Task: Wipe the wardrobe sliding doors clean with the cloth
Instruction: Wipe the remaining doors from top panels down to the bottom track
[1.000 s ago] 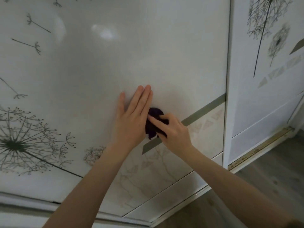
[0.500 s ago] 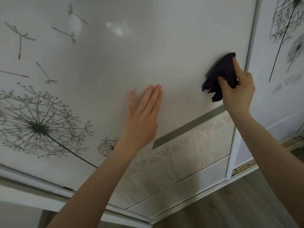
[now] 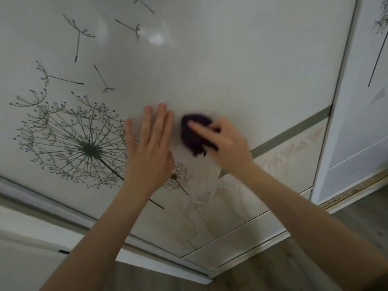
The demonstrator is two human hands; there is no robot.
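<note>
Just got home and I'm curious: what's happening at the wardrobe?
A person is cleaning the wardrobe sliding door. The right hand grips a dark purple cloth and presses it against the door's white surface. The left hand rests flat on the door just left of the cloth, fingers straight, beside the big dandelion print.

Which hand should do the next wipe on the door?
Right, probably. The right hand holds the purple cloth against the door; the left hand lies flat on it, empty.
</note>
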